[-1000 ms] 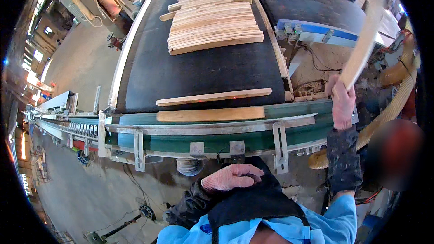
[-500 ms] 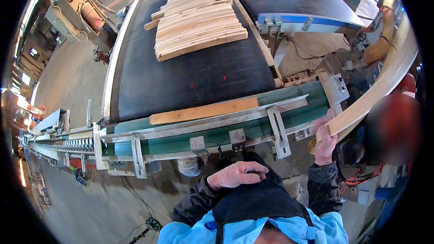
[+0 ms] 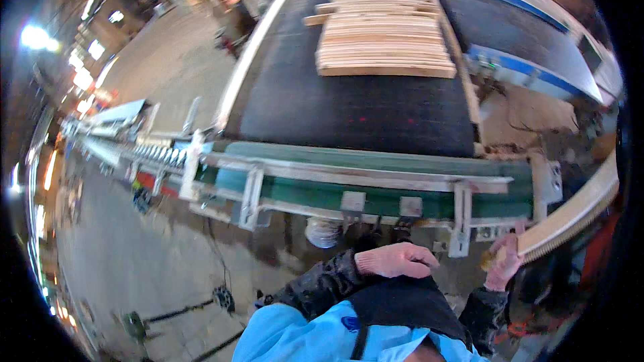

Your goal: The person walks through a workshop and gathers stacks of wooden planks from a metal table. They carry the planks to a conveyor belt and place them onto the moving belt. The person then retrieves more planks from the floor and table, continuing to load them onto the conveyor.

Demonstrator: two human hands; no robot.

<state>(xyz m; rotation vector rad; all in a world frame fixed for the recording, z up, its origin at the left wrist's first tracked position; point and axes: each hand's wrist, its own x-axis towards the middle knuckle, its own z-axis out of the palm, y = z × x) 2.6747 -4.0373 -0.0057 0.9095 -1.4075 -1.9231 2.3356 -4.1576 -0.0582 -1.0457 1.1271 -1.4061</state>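
The right hand (image 3: 504, 267) grips the lower end of a pale board (image 3: 567, 214), fingers closed around it; the board slants up rightward beside the green belt (image 3: 376, 155). The left hand (image 3: 399, 260) is over the black apron (image 3: 406, 300), fingers loosely extended. Stacked boards (image 3: 386, 37) (some jutting leftward) lie on the black belt (image 3: 355, 117).

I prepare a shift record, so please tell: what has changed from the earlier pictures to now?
The right hand came down, still holding the wooden board, which swung from steep to a lower rightward slant. Two loose boards are gone from the front of the black belt and the green belt. Unchanged: the left hand at the apron, the board stack on the black belt.
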